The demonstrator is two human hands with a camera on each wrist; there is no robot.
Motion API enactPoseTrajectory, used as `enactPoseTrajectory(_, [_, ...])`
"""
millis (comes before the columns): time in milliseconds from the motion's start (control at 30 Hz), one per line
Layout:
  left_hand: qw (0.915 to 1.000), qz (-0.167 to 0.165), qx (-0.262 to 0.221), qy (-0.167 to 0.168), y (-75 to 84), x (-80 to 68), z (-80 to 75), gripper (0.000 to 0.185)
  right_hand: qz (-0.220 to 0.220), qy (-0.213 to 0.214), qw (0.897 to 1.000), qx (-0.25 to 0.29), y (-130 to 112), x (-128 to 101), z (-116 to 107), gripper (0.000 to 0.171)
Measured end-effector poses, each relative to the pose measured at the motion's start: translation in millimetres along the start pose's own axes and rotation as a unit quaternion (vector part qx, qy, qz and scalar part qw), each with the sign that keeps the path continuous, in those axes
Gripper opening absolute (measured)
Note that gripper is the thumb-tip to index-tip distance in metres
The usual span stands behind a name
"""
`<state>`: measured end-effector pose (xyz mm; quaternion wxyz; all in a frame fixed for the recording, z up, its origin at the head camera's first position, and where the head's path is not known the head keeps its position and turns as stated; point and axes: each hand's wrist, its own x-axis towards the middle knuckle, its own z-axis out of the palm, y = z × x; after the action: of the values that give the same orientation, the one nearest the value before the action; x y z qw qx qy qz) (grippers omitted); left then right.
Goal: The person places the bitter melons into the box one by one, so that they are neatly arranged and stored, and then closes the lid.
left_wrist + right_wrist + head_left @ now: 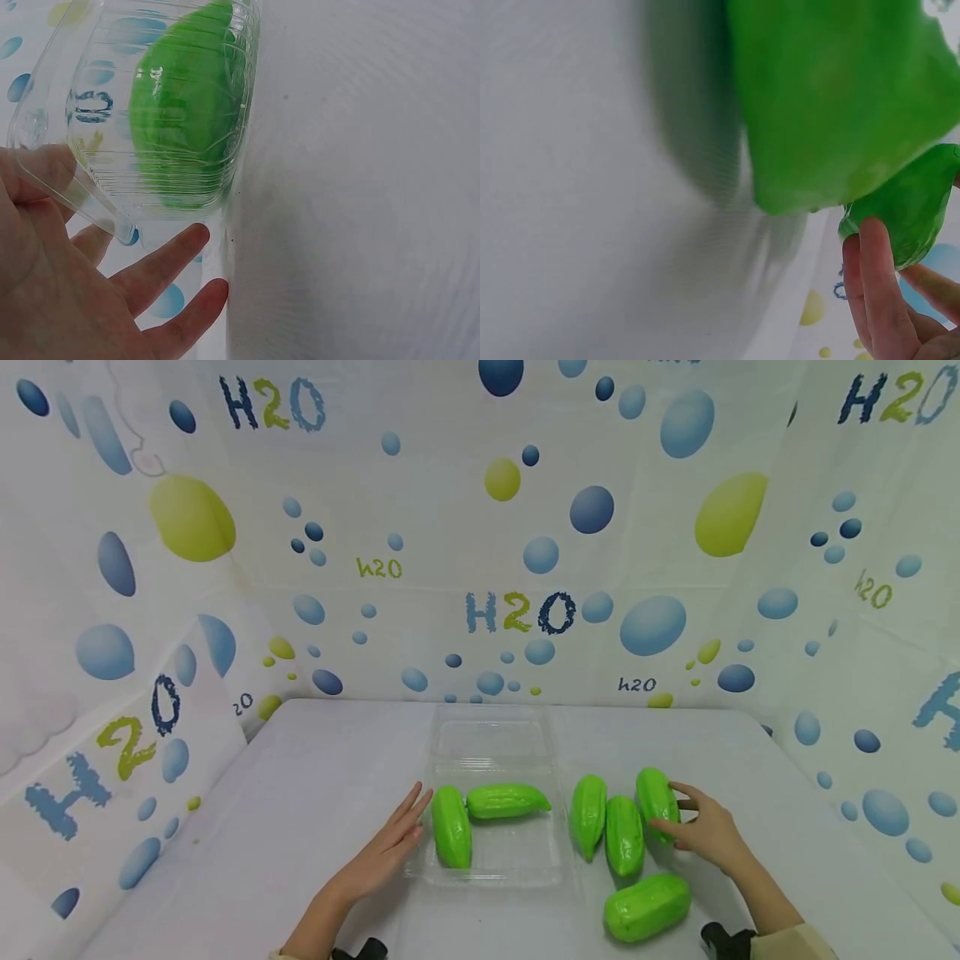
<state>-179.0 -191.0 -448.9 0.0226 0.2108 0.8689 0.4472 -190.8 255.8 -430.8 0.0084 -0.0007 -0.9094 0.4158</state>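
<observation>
On the white table (315, 777), left hand (386, 852) lay flat with straight fingers against the clear tray (495, 868) holding two gourds, right hand (705, 831) grasped the rightmost green gourd (656, 797) beside three loose others.

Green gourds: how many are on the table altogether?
6. Two lie in the clear tray: one at its left, one across the back. Four lie right of it: under the right hand nearest.

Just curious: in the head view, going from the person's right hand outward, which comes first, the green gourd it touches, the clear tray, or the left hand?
1. Gourd, under the right hand fingertips.
2. Clear tray, at the centre.
3. Left hand, beyond the tray's far side.
</observation>
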Motion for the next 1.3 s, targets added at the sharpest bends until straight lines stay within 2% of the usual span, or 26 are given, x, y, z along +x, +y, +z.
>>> enactPoseTrajectory(500, [0.9999, 0.01, 0.004, 0.005, -1.2, -1.6, 1.8, 0.048, -0.034, 0.006, 0.999, -0.011, -25, -3, -8, 0.08])
enactPoseTrajectory(1000, [1.0, 0.006, -0.007, 0.002, -3.5, 1.0, 0.1, 0.048, -0.088, 0.01, 0.996, -0.027, -51, 1, -4, 0.076])
enactPoseTrajectory(1300, [0.9999, 0.011, 0.006, 0.006, -4.2, 0.2, 0.4, 0.048, -0.107, 0.008, 0.994, -0.034, -68, 4, 1, 0.076])
